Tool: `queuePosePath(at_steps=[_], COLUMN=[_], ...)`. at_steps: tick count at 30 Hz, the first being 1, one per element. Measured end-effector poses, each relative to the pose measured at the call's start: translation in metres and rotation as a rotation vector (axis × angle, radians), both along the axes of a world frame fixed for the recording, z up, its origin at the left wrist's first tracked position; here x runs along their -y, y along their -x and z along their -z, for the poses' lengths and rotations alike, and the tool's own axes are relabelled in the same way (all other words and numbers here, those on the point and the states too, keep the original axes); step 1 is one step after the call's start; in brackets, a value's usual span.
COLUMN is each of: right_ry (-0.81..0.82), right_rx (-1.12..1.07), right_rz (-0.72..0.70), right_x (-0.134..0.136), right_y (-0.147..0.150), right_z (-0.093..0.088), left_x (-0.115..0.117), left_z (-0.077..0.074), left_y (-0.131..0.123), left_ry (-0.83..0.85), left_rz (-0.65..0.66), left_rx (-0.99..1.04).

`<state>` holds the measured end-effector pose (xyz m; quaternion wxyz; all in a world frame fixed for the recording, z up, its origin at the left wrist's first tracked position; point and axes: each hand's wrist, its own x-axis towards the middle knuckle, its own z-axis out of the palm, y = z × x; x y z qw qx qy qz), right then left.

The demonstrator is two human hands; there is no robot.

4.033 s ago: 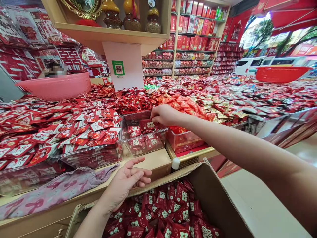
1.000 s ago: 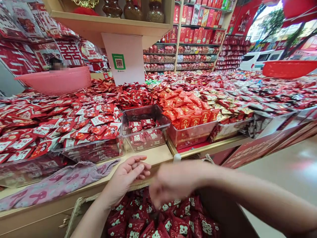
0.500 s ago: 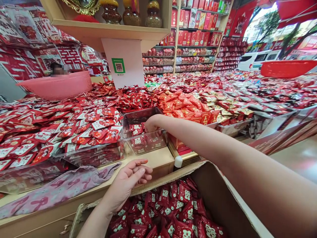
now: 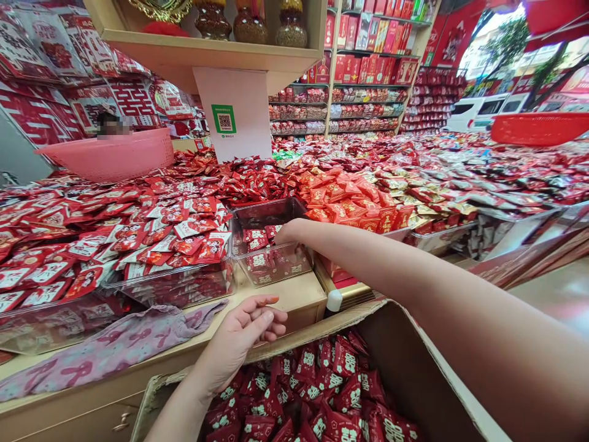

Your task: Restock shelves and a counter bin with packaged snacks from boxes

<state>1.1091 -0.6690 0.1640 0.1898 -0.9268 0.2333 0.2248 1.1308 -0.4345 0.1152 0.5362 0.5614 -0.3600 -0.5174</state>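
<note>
My right hand (image 4: 291, 233) reaches down into a clear plastic bin (image 4: 271, 212). Its fingers are hidden behind the wrist and the bin's front wall, so what they hold, if anything, does not show. Beside them at the bottom of the bin lie a few dark red candy packets (image 4: 254, 239) with white characters. Nearer to me, my left hand (image 4: 257, 320) hovers with loosely curled, parted fingers and nothing in it. Below it is an open cardboard box (image 4: 414, 356) holding many similar dark red packets (image 4: 306, 365).
Bins heaped with red and white packets (image 4: 184, 236) flank the clear bin on the left, orange-red packets (image 4: 350, 196) on the right. A pink patterned cloth (image 4: 105, 344) lies along the counter edge. A pink basket (image 4: 110, 156) and a red basket (image 4: 538, 129) stand farther back.
The view has shifted slightly. My right hand stays inside the clear bin, and one more packet shows beside it. My left hand keeps its pose above the box.
</note>
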Motion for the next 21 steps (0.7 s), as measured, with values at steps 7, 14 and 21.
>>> queuePosePath(at_steps=[7,14,21], right_ry=[-0.002,-0.129,-0.255], right_rx=[-0.288,-0.177,0.239], right_rz=[-0.032,0.01,0.044], right_x=[0.007,0.009,0.012], right_y=[-0.001,0.013,0.031], right_z=[-0.015,-0.026,-0.061], left_x=[0.002,0.001,0.0], left_z=[0.001,-0.001,0.001], left_y=[-0.001,0.0,0.0], left_ry=[0.003,-0.002,0.032], left_rz=[0.006,0.004,-0.043], left_rx=[-0.032,-0.039,-0.049])
